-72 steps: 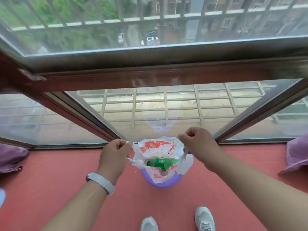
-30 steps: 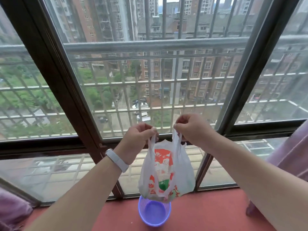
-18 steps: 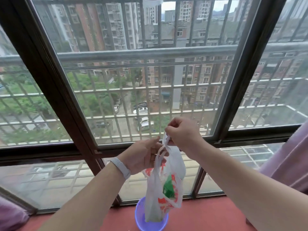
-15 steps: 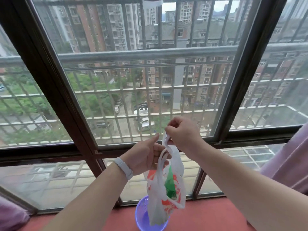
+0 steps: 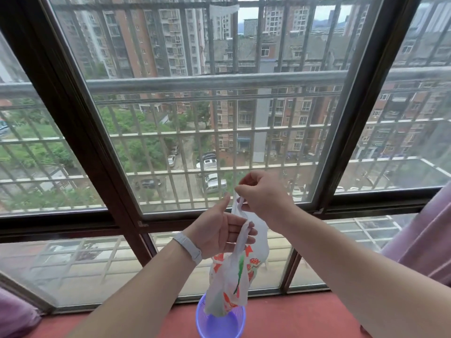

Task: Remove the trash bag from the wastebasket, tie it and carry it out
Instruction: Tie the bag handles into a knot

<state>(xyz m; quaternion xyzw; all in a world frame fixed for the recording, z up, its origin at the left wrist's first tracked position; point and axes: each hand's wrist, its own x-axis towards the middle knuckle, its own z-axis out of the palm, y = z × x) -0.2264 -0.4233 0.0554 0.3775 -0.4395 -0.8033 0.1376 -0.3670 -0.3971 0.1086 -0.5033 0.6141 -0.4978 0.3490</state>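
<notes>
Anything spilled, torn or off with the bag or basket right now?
Nothing stands out. The trash bag hangs intact from the right hand, the left hand working its handle, not yet tied. The purple wastebasket stands upright below on the red floor, no spill visible.

A tall dark-framed glass window [image 5: 80,132] fronts grey metal security bars [image 5: 212,132]. Pale purple curtains [image 5: 424,240] hang at the right edge. The red floor [image 5: 292,318] runs below.

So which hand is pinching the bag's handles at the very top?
The right hand, higher up, pinches them; the left hand, with the wristband, sits lower beside the trash bag.
</notes>
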